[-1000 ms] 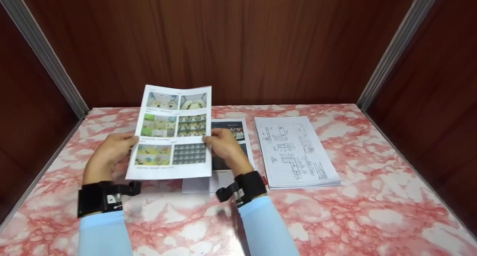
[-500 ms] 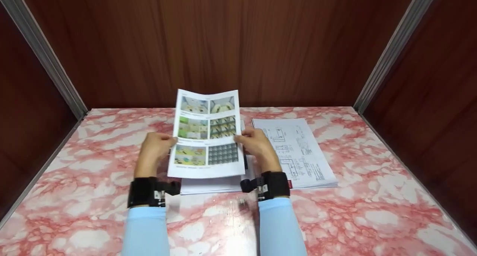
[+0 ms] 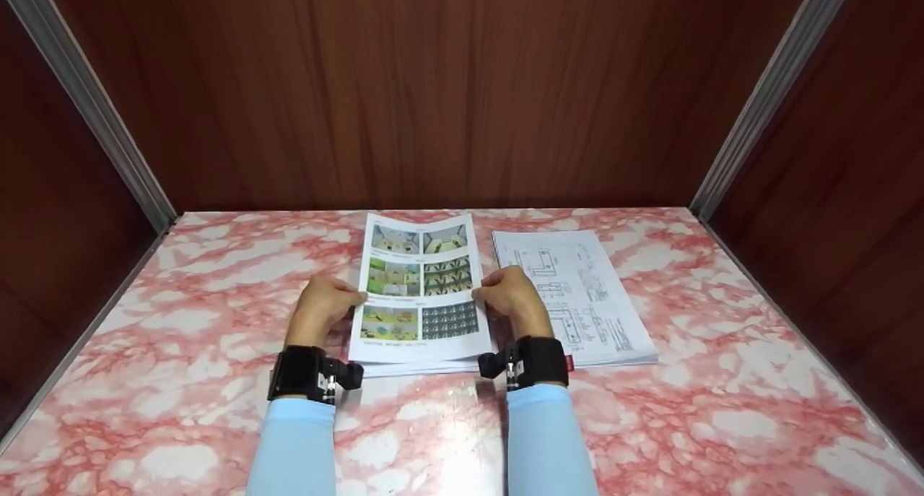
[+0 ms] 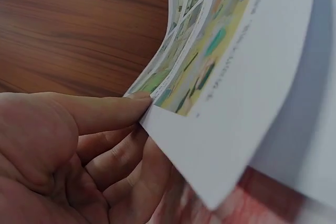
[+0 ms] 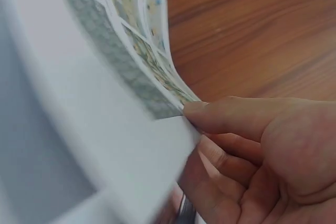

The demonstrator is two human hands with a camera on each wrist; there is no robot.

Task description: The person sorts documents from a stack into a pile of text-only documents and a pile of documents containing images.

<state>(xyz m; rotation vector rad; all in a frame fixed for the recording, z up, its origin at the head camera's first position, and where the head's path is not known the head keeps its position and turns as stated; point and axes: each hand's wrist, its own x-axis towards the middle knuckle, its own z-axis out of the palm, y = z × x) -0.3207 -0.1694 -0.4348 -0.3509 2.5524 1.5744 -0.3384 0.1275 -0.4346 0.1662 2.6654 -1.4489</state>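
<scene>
A printed sheet of paper (image 3: 426, 350) with several colour pictures is held at both side edges, just above a paper stack (image 3: 419, 370) that it mostly covers. My left hand (image 3: 323, 310) pinches its left edge between thumb and fingers; the left wrist view shows the thumb (image 4: 113, 113) on top and the other fingers beneath. On the opposite edge my right hand (image 3: 516, 299) pinches the sheet in the same way, its thumb (image 5: 231, 114) over the print. The sheet bows slightly between the hands, and its near edge stands a little off the stack.
To the right lies another stack of papers (image 3: 613, 301) with line drawings on top, partly behind the right hand and wrist. The red-and-white marbled table (image 3: 722, 409) meets a brown wood-grain wall (image 3: 462, 106) at the back. Metal corner posts (image 3: 765, 84) stand at both sides.
Both hands have carried the sheet rightward and then down, from above and left of the middle stack to just over it. The right stack has stayed in place.
</scene>
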